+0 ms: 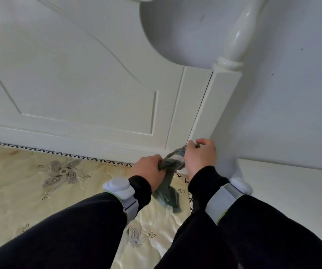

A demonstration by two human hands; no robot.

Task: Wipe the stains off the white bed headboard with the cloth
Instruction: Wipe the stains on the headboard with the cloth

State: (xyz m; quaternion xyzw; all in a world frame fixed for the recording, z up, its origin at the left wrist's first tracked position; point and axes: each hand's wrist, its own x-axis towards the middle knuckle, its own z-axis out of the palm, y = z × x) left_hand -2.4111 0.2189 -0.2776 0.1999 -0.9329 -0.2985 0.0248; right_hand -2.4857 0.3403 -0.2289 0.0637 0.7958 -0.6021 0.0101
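Observation:
The white bed headboard (74, 78) with carved panels fills the upper left, and its turned corner post (222, 90) stands at the right. A grey cloth (169, 188) is stretched between both hands at the foot of the post, with its loose end hanging onto the mattress. My left hand (149, 168) is closed around the cloth's lower part. My right hand (200, 155) grips its upper end close to the base of the post. Both forearms wear black sleeves and grey wrist straps.
A cream patterned mattress (40, 181) lies below the headboard. A white wall (292, 74) with a few dark specks stands to the right of the post. A white surface (292, 191) sits beside the bed at the lower right.

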